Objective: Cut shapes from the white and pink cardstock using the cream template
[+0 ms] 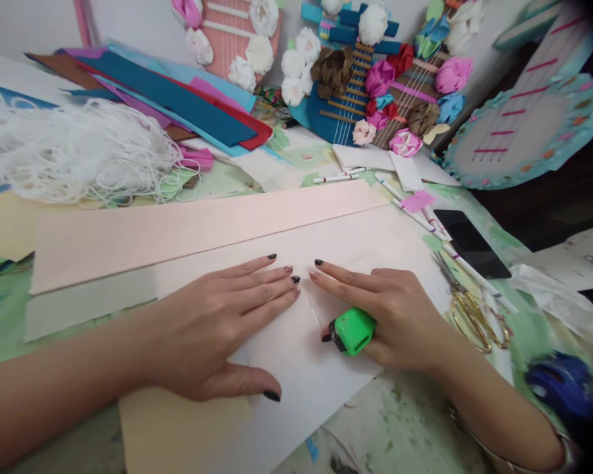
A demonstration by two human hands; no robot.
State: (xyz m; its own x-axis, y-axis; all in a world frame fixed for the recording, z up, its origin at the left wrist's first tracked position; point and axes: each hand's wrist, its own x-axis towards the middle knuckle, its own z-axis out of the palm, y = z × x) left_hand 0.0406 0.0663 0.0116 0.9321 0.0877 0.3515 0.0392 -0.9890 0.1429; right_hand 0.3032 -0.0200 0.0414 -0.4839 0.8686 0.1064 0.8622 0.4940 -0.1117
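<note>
My left hand (227,316) lies flat, fingers stretched out, on a large white sheet of paper (296,408). Just right of its fingertips is my right hand (390,309), with index and middle fingers extended onto the same sheet. A bright green plastic tool with a dark end (354,331) is tucked in the right hand's grip; its exact kind does not show. Beyond both hands, a long pale pink strip of foam or card (197,227) lies across the sheet. Gold-handled scissors (467,309) rest to the right of my right hand.
A tangle of white string (74,151) sits at the left, before stacked coloured sheets (172,95). Paper-flowered model instruments (346,85) stand behind. White sticks (410,209), a black phone (473,243) and a dark blue object (563,385) lie on the right.
</note>
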